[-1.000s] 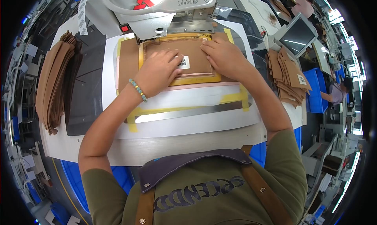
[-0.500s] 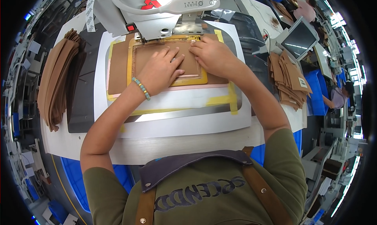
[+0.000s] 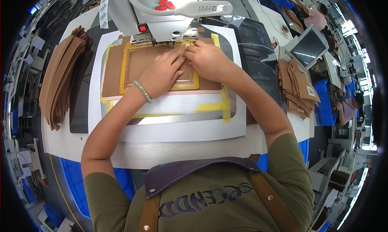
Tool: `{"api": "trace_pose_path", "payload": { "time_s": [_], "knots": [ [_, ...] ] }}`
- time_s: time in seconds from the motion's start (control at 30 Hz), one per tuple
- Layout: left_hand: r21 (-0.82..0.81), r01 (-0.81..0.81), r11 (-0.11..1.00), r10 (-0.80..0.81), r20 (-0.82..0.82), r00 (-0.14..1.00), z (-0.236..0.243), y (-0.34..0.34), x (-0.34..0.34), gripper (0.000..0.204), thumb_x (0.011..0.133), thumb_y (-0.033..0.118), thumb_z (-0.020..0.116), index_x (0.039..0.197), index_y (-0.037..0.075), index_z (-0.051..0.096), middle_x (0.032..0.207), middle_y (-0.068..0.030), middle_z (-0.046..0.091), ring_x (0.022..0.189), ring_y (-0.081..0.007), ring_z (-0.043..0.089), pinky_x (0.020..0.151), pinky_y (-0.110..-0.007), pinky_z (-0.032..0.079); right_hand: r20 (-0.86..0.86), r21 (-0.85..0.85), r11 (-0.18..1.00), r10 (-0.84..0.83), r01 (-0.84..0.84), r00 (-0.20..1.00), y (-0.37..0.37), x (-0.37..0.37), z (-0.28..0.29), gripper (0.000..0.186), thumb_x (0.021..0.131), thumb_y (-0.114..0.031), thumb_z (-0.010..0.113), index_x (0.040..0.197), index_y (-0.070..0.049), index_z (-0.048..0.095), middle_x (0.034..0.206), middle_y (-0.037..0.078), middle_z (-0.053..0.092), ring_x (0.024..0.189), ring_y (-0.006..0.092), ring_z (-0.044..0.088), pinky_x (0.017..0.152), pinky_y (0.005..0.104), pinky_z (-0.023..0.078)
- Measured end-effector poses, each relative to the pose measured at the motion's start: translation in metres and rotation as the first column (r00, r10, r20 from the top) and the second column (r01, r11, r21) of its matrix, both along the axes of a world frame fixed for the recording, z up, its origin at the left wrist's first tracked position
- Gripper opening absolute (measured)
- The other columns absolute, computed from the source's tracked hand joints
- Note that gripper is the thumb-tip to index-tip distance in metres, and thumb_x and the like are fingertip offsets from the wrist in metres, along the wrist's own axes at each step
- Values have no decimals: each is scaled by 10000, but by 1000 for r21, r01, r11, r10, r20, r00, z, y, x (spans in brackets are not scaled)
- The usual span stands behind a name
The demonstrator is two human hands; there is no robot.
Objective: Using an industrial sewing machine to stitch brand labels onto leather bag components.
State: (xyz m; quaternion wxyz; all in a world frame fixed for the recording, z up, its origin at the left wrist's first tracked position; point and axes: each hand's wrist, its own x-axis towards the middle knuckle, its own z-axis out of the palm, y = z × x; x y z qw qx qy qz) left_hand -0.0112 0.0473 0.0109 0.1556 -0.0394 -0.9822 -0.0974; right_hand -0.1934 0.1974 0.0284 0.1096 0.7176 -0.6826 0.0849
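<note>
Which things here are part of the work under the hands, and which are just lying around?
In use:
left hand
right hand
brown leather panel
yellow frame template
sewing machine

Lying about:
brown stack on the left
brown pieces on the right
small screen

My bench is bright and evenly lit; windows glare at three o'clock, edges bend and darken into a black rim.
</note>
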Motion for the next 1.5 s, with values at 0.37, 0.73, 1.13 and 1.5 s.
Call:
{"api": "trace_pose_path", "payload": {
  "time_s": [0.37,0.73,1.13,1.5],
  "knots": [
    [76,-64,995,63,10,998,-1,-20,7,375,1012,103,641,1374,8,630,1441,-153,620,1308,-365,562,1147,-470,447,107,-163,980,129,-110,986,-5,9,-2,257,937,-201,723,1120,-28,775,1262,83,751,1136,265,672,950,383,590],
    [202,-38,979,32,32,999,17,-51,76,378,991,53,663,1369,27,670,1538,-117,603,1508,-346,471,1226,-462,415,392,-6,1000,8,-7,920,53,2,25,293,1007,-161,644,1271,-68,728,1351,77,707,1271,285,619,1021,406,556],
    [197,113,974,-144,151,978,6,-43,63,473,1020,196,660,1482,96,643,1675,-87,479,1594,-340,350,1271,-511,318,287,-7,981,187,-193,939,19,40,-2,459,885,7,663,1339,-45,704,1323,99,712,1256,284,628,1093,406,510],
    [257,149,955,-204,205,957,12,-54,57,531,951,328,769,1461,207,686,1705,-36,448,1596,-350,334,1279,-553,273,290,-98,985,165,-142,943,20,39,-1,314,924,-65,671,1230,-77,739,1181,75,752,1166,262,664,1003,391,531]
  ]
}}
